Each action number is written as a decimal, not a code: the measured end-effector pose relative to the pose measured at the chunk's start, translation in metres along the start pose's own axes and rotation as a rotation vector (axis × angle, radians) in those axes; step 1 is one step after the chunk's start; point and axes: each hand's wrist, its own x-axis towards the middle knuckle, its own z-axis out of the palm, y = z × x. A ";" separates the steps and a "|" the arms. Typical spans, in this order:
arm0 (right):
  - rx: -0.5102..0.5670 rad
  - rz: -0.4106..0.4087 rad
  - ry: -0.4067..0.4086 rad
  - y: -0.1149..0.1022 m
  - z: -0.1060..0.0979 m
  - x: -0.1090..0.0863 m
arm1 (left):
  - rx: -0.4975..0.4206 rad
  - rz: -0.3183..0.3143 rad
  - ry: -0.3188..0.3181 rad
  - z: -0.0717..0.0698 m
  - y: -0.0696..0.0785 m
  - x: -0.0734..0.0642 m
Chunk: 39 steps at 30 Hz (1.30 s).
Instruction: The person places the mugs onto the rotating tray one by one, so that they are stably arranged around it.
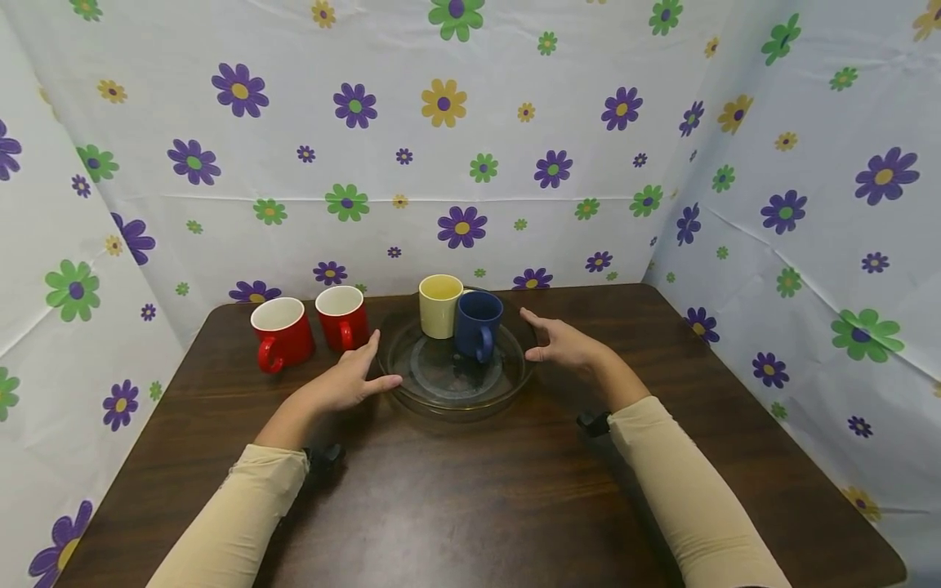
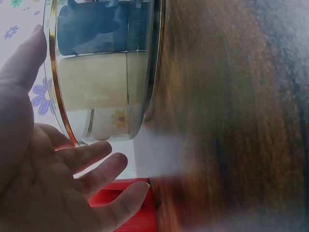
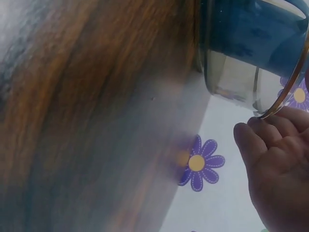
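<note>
A round clear glass dish (image 1: 456, 395) stands on the table, holding a yellow mug (image 1: 439, 310) and a blue mug (image 1: 476, 325) whose handle faces me. A sliver of something pale yellow shows between the two mugs; the rest of it is hidden. At the dish's left side, my left hand (image 1: 351, 380) spreads its thumb and fingers by the rim. My right hand (image 1: 569, 345) is at the opposite side. In the right wrist view, its bent fingertips (image 3: 256, 126) meet the rim; the thumb is mostly out of that view.
Two red mugs, a nearer one (image 1: 285, 335) and one farther back (image 1: 344, 318), stand left of the dish, the latter close to my left fingers. The dark wooden table (image 1: 470, 506) meets a flower-printed white cloth (image 1: 412, 237) along its back.
</note>
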 end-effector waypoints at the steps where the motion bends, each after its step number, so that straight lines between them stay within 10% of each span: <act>1: 0.002 0.003 0.002 0.000 0.000 0.000 | 0.000 0.003 0.004 0.000 -0.001 0.000; 11: 0.023 -0.025 0.012 0.006 0.002 -0.002 | 0.038 0.030 0.222 -0.008 -0.005 -0.006; 22: -0.004 -0.061 -0.008 0.007 0.001 -0.002 | 0.052 -0.182 0.611 -0.013 -0.007 -0.020; 39: -0.073 -0.067 0.022 0.007 0.003 -0.003 | 0.092 -0.305 0.615 -0.006 -0.014 -0.001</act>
